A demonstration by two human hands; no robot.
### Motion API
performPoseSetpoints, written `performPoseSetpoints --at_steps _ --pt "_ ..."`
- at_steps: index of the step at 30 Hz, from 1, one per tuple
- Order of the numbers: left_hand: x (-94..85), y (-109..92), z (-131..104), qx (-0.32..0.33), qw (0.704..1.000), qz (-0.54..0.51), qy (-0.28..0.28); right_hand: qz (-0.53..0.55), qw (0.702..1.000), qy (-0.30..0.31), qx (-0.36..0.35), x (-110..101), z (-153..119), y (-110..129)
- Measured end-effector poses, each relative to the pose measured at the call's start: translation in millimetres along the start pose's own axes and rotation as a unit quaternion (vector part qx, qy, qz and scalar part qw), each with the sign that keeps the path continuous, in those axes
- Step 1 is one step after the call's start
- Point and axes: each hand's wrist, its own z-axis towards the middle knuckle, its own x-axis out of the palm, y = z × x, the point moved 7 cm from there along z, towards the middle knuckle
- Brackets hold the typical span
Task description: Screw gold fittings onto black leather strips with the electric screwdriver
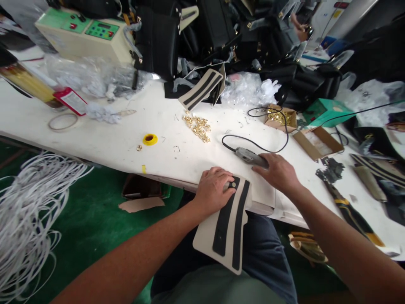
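My left hand (215,188) grips the upper end of a beige panel (230,228) with two black strips, which hangs over the table's front edge above my lap. A small round metal piece (233,185) shows on the panel beside my fingers. To the right, my right hand (276,169) is closed around the rear end of a grey handheld tool (249,156) lying on the white table (177,169). A black cord runs from the tool's far end. Gold metal rings (198,128) lie in a loose pile farther back.
A yellow tape roll (149,139) sits on the left. Cardboard boxes (318,142), black-and-yellow pliers (351,215) and the looping cord are on the right. Black bags (158,42) and a control box (85,36) line the back. White cords (34,211) heap at the left.
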Motion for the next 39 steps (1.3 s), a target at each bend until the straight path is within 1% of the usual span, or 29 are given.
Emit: performPoseSetpoints --at_steps 2,4,5,6,7,8,9,10,11,12,13,14,16,20,22,26,31,34,39 --pt "-0.3 0.1 0.0 -0.002 1.0 -0.002 -0.001 0.014 1.0 0.025 -0.009 4.7 4.7 -5.0" --pt "-0.4 0.0 -0.2 -0.003 1.0 -0.003 -0.004 0.063 0.998 0.018 0.008 -4.1 3.7 -7.9" --pt "-0.3 -0.2 -0.4 -0.002 1.0 -0.003 -0.004 0.115 0.993 0.018 0.028 -10.9 1.0 -8.4" --pt "-0.1 -0.5 -0.5 -0.001 1.0 -0.002 -0.004 0.189 0.98 0.02 0.05 -18.3 -2.9 -7.2" --pt "0.2 -0.9 -0.6 0.001 1.0 -0.001 -0.004 0.279 0.957 0.021 0.072 -26.0 -7.5 -3.6" --pt "0.5 -1.2 -0.6 0.002 1.0 0.001 -0.003 0.378 0.922 0.024 0.085 -33.0 -12.3 3.6" --pt "0.8 -1.6 -0.5 0.003 1.0 0.003 -0.002 0.469 0.879 0.016 0.089 -40.7 -16.7 13.5" --pt "1.0 -1.9 -0.3 0.004 1.0 0.005 0.0 0.539 0.837 -0.004 0.091 -48.5 -20.7 23.9" --pt "1.0 -2.2 0.0 0.003 1.0 0.007 0.001 0.589 0.802 -0.025 0.094 -54.1 -24.2 34.8" --pt "0.8 -2.5 0.4 0.002 1.0 0.008 0.002 0.624 0.774 -0.047 0.098 -57.7 -27.1 45.6" --pt "0.6 -2.7 0.8 0.001 1.0 0.008 0.003 0.647 0.752 -0.074 0.101 -60.0 -29.3 55.7" --pt "0.5 -3.0 1.1 0.0 1.0 0.008 0.005 0.661 0.737 -0.101 0.101 -60.7 -30.8 65.0" --pt "0.1 -3.9 1.6 0.002 1.0 0.007 0.008 0.679 0.712 -0.15 0.095 -58.9 -32.1 80.3" --pt "-0.8 -5.9 1.2 0.009 1.0 0.008 0.006 0.715 0.666 -0.199 0.071 -50.0 -31.0 98.3" --pt "-1.4 -6.4 0.7 0.008 1.0 0.007 0.003 0.719 0.66 -0.211 0.052 -48.0 -31.3 102.7" --pt "-1.9 -7.2 0.5 0.005 1.0 0.001 0.006 0.708 0.672 -0.217 0.021 -44.6 -32.4 107.4" --pt "-1.7 -7.3 0.9 0.003 1.0 0.002 0.011 0.704 0.674 -0.223 -0.011 -38.9 -32.0 108.6" --pt "-1.5 -7.8 0.6 0.006 1.0 0.003 0.008 0.69 0.688 -0.223 -0.018 -36.0 -31.7 108.6" --pt "-1.1 -7.2 -0.2 0.006 1.0 0.004 0.004 0.656 0.722 -0.218 0.0 -32.6 -32.2 107.9"
